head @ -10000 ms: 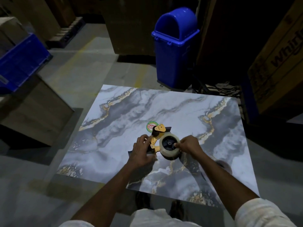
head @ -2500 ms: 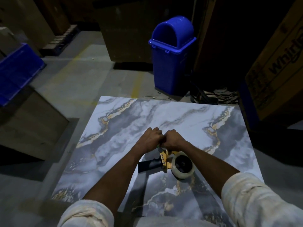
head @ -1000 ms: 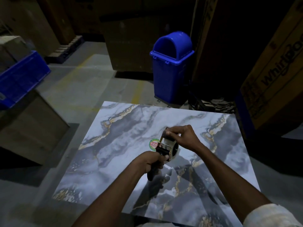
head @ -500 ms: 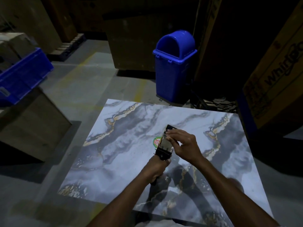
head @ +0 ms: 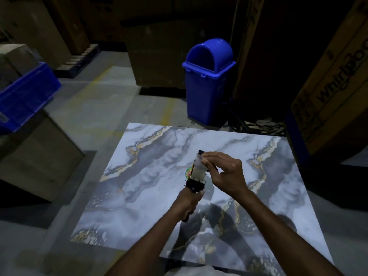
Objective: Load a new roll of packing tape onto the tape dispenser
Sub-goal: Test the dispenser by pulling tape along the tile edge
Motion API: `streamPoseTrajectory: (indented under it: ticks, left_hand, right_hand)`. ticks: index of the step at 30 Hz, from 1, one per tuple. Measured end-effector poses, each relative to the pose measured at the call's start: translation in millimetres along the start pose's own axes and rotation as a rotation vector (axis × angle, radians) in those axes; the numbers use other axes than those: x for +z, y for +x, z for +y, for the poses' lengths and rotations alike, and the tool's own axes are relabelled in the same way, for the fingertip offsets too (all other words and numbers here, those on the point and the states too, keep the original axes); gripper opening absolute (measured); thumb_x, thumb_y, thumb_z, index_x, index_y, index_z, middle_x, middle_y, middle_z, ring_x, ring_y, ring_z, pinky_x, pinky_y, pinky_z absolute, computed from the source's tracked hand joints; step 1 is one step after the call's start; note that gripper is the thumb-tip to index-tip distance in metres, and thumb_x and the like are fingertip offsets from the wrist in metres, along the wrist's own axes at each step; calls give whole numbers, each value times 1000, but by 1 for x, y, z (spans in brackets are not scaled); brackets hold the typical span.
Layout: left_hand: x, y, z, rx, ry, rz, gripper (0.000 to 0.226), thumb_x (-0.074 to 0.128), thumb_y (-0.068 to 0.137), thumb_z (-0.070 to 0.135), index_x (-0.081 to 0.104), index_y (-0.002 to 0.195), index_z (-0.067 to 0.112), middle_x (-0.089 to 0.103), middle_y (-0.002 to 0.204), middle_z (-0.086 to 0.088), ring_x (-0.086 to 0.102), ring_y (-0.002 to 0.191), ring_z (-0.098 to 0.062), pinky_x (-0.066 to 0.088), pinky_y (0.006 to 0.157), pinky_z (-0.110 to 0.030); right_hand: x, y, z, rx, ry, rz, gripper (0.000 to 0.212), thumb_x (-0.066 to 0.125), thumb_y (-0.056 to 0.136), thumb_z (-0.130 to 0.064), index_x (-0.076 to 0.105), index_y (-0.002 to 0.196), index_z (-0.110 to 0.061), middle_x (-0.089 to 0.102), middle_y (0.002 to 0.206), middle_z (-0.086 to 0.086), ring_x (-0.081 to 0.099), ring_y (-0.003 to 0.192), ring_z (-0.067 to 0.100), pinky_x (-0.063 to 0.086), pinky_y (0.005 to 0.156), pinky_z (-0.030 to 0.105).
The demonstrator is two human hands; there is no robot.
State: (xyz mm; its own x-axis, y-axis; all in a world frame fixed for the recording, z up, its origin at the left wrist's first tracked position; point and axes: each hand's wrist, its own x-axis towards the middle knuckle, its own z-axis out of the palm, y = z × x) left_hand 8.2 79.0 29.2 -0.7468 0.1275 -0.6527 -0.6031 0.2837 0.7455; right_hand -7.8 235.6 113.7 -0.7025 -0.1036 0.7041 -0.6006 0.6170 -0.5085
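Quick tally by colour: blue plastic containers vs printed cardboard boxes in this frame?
Blue: 2, the swing-lid bin and the crate at far left.
Printed cardboard: 1, the box at right.
Total: 3. Other brown shapes are too dark to classify.

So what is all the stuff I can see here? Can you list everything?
Tape dispenser: one, black and yellow, held above the table.
Tape roll: one, pale, on the dispenser.
Sticker: one, green and red, on the table.
Table: one, grey marble pattern, centre.
Bin: one, blue, behind the table.
Crate: one, blue, far left.
Cardboard boxes: several, brown, around the room.
Left hand: grips the dispenser handle.
Right hand: fingers at the roll.
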Motion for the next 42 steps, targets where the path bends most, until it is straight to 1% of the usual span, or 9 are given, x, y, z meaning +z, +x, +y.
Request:
streamPoseTrajectory:
  ticks: [7,10,14,18,22,25,33,38,42]
  left_hand:
    - [-2,-1,-5,38,94,-4,38,64,83,49,62,98,15,56,69,-5,48,52,-19,44,63,-32]
    - [1,2,-8,72,86,32,22,67,92,37,58,101,19,61,81,-2,55,59,-13,49,61,-25]
    - [1,1,-8,74,69,7,19,66,93,38,60,90,21,54,64,0,50,51,-14,44,62,-27]
    - [-1,-2,-8,112,91,18,27,67,81,50,60,89,25,54,65,-2,48,51,-18,43,62,-32]
    - [-1,-1,-11,121,52,32,17,67,93,39,60,94,24,54,67,1,45,48,-15,39,50,-26]
    - [-1,-5,-10,143,62,37,17,66,94,37,62,98,22,56,70,1,47,50,-14,41,50,-26]
    - [-2,-5,-12,155,52,38,23,66,92,41,63,105,22,61,78,-2,51,54,-15,44,52,-26]
    - [-5,0,-17,108,55,45,32,66,89,46,64,107,20,57,74,0,49,54,-15,44,54,-27]
    - [-7,3,-9,24,64,37,52,63,75,59,64,103,15,59,76,-8,49,58,-21,45,63,-34]
  right_hand:
    - [-12,33,13,224,22,39,8,78,90,-12,83,94,-8,80,94,0,74,90,6,58,83,20]
    - [-15,52,24,442,63,-19,14,77,92,-24,83,94,-11,79,87,-7,73,83,1,60,79,25]
    - [-11,62,41,635,132,-81,18,77,90,-34,84,93,-17,77,81,-15,73,81,0,62,81,34]
    - [-7,65,53,726,122,-119,22,75,91,-38,83,88,-18,76,72,-9,72,73,4,62,79,36]
    - [-2,64,59,771,84,-137,29,73,92,-39,83,88,-12,74,68,-8,70,65,0,55,71,27]
    - [3,63,63,796,58,-166,39,73,92,-38,78,82,-1,74,68,5,73,72,14,57,72,34]
    - [10,60,67,748,-37,-243,40,71,93,-34,74,70,-1,75,67,1,68,66,12,53,68,31]
    - [10,65,64,524,-186,-199,51,55,95,-45,69,69,-4,70,65,9,68,68,27,54,71,39]
    - [8,66,34,267,-185,-47,31,64,97,-34,78,81,-12,76,71,2,71,64,22,55,64,37]
